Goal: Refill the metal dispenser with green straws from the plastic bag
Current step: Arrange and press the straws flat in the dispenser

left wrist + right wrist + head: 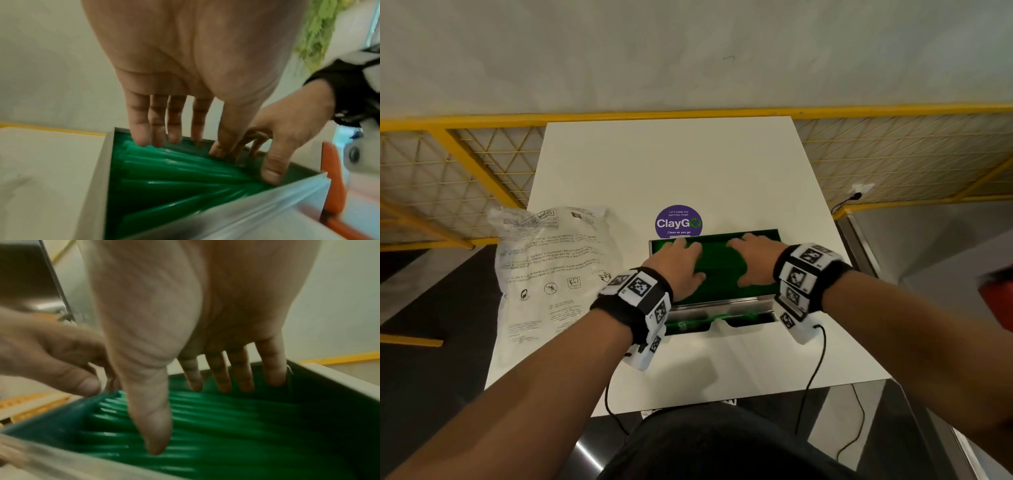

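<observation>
The open-topped metal dispenser [722,303] stands mid-table, filled with green straws [717,270] lying side by side. My left hand [678,263] and right hand [753,260] both lie flat on the straws with straight fingers. In the left wrist view my left hand [176,134] touches the straws [174,186] near the far wall. In the right wrist view my right hand [160,386] spreads over the straws [226,426], its thumb tip on them. The clear plastic bag [551,267] lies crumpled and flat at the table's left edge, apart from both hands.
A purple round sticker [678,222] sits on the white table [688,164] just behind the dispenser. A yellow mesh railing [482,164] runs behind the table. Black wrist cables [815,370] trail over the front edge. An orange chair [333,178] stands to the right.
</observation>
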